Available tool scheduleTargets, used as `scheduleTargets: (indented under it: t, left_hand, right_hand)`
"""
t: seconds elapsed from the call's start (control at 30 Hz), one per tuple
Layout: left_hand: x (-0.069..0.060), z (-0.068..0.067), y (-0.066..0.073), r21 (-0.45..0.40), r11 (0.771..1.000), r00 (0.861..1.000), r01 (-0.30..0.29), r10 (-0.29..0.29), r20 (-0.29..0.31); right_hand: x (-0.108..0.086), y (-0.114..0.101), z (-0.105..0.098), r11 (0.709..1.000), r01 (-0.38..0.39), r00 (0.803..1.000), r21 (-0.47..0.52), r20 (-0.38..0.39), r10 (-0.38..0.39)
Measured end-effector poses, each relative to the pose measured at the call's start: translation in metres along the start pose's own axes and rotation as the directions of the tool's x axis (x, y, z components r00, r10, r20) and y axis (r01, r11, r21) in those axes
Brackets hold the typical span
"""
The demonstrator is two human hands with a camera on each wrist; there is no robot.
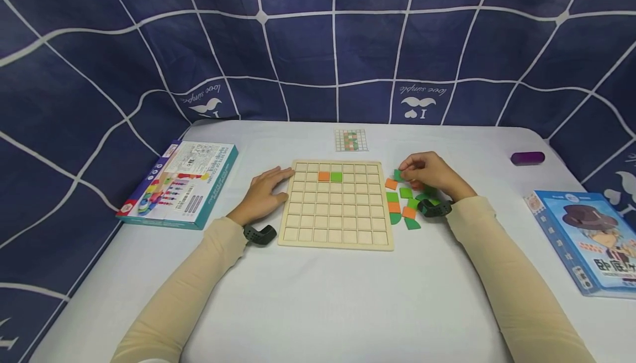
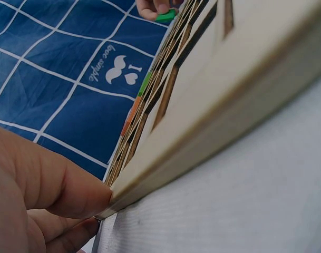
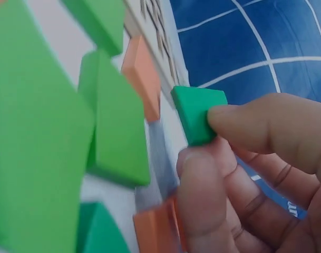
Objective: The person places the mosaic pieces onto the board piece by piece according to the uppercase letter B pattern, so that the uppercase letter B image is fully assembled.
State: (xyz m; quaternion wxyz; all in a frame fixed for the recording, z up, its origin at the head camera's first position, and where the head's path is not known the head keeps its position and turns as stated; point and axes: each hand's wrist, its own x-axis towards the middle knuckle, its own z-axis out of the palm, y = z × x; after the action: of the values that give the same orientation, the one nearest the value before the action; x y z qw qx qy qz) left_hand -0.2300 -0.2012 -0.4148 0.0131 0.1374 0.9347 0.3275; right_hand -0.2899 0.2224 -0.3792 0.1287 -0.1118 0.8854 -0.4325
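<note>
My right hand (image 1: 431,175) pinches a dark green wooden tile (image 3: 196,110) between thumb and fingertips, raised just off the board's right side. Part of that tile is covered by the fingers. My left hand (image 1: 265,193) rests at the left edge of the wooden grid board (image 1: 320,222), its fingers stretched out and the thumb touching the rim. In the board's second row sit an orange square (image 1: 324,176) and, right beside it, a light green square (image 1: 336,177). Below my right hand lie several loose tiles (image 1: 406,193), orange, light green and dark green, some with a curved edge.
A small printed pattern card (image 1: 350,140) lies behind the board. A toy box (image 1: 181,183) stands at the left, a blue box (image 1: 588,241) at the right. Near the back right corner is a purple cylinder-like object (image 1: 528,158). Dark blue gridded cloth (image 1: 308,48) hangs behind the white table.
</note>
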Motion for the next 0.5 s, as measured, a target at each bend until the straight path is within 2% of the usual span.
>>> scheduleTargets:
  t: [0.23,0.5]
  left_hand:
    - [-0.001,0.0,0.0,-0.007,1.0,1.0,-0.002,0.002,-0.005]
    - [-0.001,-0.001,0.002,-0.003,1.0,1.0,0.001,-0.001,0.001]
  right_hand:
    - [0.003,-0.006,0.005,0.994,0.002,1.0,0.105,0.016,-0.004]
    - [0.012,-0.017,0.017,0.972,0.003,0.998,0.233,0.062,-0.018]
